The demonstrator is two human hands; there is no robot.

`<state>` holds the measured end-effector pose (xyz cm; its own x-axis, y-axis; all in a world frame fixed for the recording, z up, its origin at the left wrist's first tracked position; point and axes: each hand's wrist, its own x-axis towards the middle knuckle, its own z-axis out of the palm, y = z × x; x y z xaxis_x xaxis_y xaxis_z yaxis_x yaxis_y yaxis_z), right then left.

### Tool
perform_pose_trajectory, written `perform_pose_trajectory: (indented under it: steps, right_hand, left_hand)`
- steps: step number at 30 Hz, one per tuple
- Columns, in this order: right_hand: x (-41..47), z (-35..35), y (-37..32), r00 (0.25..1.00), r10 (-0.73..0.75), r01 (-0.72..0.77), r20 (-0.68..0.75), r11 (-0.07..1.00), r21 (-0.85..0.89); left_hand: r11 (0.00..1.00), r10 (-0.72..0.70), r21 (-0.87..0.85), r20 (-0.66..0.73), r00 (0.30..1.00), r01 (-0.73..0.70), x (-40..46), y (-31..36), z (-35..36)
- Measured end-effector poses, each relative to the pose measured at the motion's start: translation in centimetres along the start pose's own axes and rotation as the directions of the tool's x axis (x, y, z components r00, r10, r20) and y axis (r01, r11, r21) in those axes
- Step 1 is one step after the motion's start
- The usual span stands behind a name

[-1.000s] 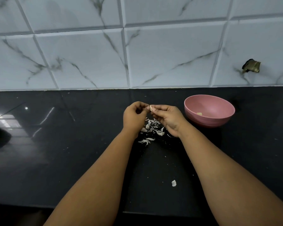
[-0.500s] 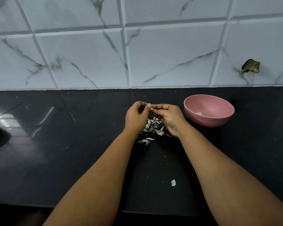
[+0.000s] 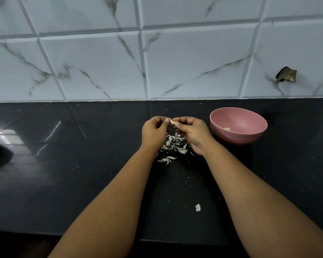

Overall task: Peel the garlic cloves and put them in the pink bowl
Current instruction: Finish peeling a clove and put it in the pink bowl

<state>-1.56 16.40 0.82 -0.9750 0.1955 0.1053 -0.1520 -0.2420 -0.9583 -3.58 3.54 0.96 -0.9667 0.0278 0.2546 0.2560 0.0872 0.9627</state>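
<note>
Garlic clove sat right up between the two hands, pale and small, pinched at fingertip level above the black worktop. Left hand had its fingers curled in tight, thumb and fingertips closed on the clove's left end; right hand was curled the same way, thumb and forefinger nipping the clove's right end, a fingernail showing just below it. Both hands met knuckle to knuckle over the clove, both forearms reaching in from the bottom edge. Directly beneath the hands lay the pile of peelings, white papery scraps scattered on the worktop, a few more flakes lying just nearer the person. One lone white scrap rested well apart from the pile, between the forearms. Off to the right, near the right hand but not touching it, stood the pink bowl, upright, with one small pale piece lying on its inside bottom; whether that piece was a whole clove could not be told. Behind everything ran the tiled wall, white with grey marble veins, and a dark broken patch showed in a tile above the bowl, on the right.
</note>
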Motion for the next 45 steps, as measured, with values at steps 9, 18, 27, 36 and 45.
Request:
perform_pose_trajectory:
  steps: [9,18,27,36,45]
  right_hand:
    - [0.06,0.18,0.16,0.999,-0.033,0.033,0.001,0.995,-0.091]
    - [0.19,-0.30,0.29,0.995,-0.069,0.060,-0.071,0.990,-0.127]
    - [0.29,0.25,0.02,0.994,-0.020,0.018,-0.103,1.000,-0.017]
    - [0.15,0.41,0.08,0.994,-0.078,0.063,-0.074,0.979,-0.195]
    - [0.07,0.36,0.11,0.987,-0.131,0.100,-0.090,0.952,-0.288]
  left_hand:
    - [0.991,0.034,0.130,0.030,0.999,-0.038,0.05,-0.51,0.03]
    - [1.000,0.006,0.009,0.053,0.999,-0.006,-0.25,-0.09,0.09]
    - [0.999,0.016,0.030,0.014,1.000,-0.016,0.05,-0.37,0.07]
    - [0.997,-0.054,0.065,0.028,0.998,0.052,0.04,-0.27,0.40]
    - [0.995,0.020,0.092,0.073,0.997,-0.026,-0.06,-0.37,0.33]
